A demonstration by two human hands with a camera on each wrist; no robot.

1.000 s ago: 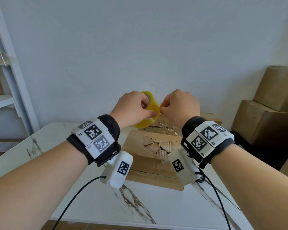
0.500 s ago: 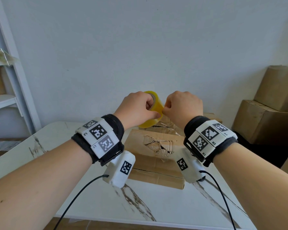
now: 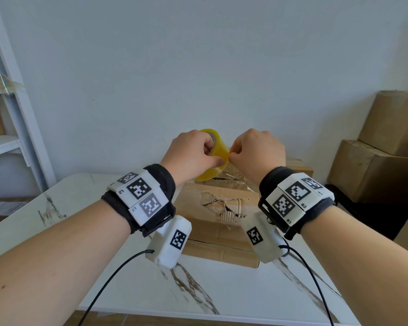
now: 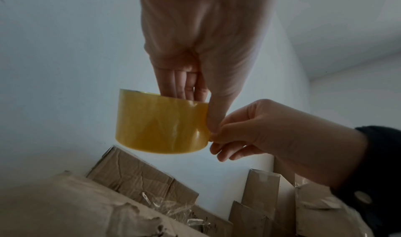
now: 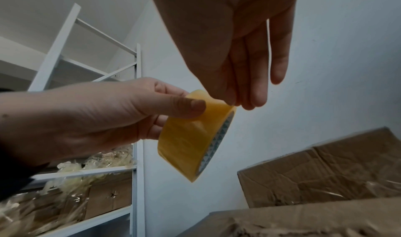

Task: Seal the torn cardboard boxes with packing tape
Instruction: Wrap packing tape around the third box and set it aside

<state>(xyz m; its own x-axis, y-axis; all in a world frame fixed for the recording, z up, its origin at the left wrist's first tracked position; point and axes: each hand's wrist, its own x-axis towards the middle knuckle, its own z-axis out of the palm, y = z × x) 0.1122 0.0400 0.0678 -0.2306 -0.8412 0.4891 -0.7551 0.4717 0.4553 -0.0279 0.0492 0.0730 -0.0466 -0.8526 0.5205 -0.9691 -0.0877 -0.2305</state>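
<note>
Tape roll [image 3: 213,158] up in the air above the torn box [image 3: 218,217] on the table [image 3: 233,295]. Left hand [image 3: 190,154] grips it, fingers through the core, thumb on the outer face. Right hand [image 3: 257,150] pinches at the roll's edge, thumb and forefinger tight. More boxes [image 3: 377,161] stacked at right.

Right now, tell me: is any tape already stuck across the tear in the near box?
No: the near box shows its tear bare, uncovered by tape.
</note>
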